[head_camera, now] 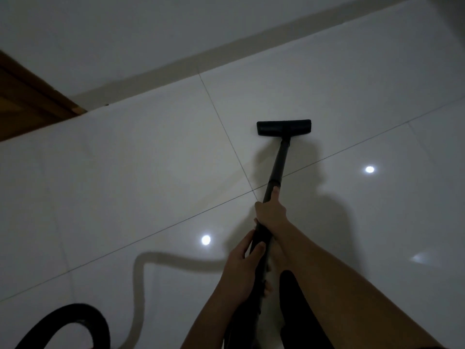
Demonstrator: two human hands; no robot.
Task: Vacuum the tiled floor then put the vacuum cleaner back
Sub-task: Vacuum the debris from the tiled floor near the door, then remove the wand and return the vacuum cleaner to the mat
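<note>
A black vacuum wand (278, 162) runs from my hands down to a flat black floor head (283, 127), which rests on the glossy white tiled floor (151, 172) ahead of me. My right hand (270, 210) grips the wand higher up, thumb along the tube. My left hand (244, 263) wraps the wand just behind it, nearer my body. A black hose (73, 321) loops on the floor at the lower left. The vacuum's body is out of view.
A white wall with a beige skirting strip (176, 69) runs diagonally behind the floor head. A brown wooden door or frame (27, 102) stands at the far left. My dark trouser leg (297, 311) shows below the arms. The room is dim, with ceiling lights reflected in the tiles.
</note>
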